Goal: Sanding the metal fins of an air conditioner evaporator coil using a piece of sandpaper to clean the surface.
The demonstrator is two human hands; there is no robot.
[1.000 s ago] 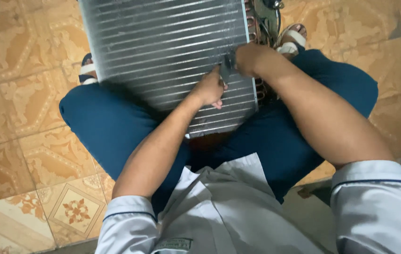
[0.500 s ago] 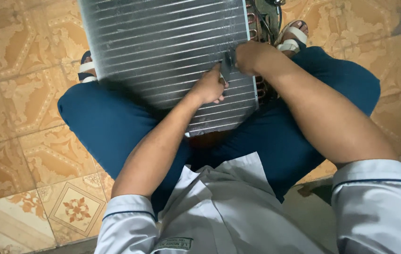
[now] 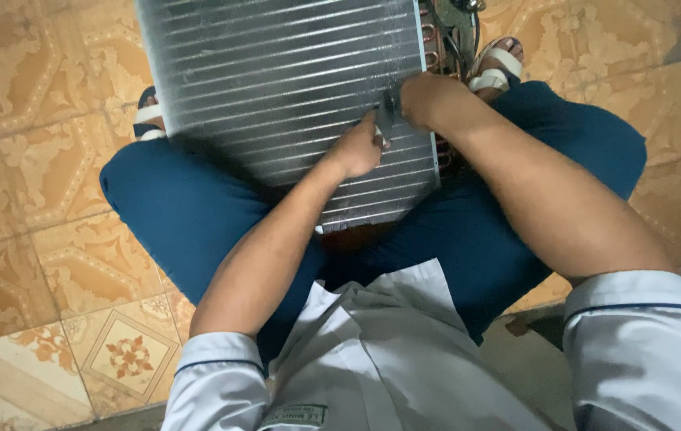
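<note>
Little has changed over the past second: both hands remain at the same spot near the right edge of the finned metal coil, and only the view has drifted slightly. The coil, a silver panel of fine horizontal fins, lies tilted across the seated person's blue-trousered knees, with copper tube bends showing along its right side. The left hand rests on the fins, fingers curled in a loose fist with the knuckles toward the camera. The right hand is closed around a small dark tool whose flat end stands against the fins between the two hands. Both forearms reach forward from pale shirt sleeves, the right one crossing above the knee, over a patterned tan tile floor; sandalled feet show beyond the coil
</note>
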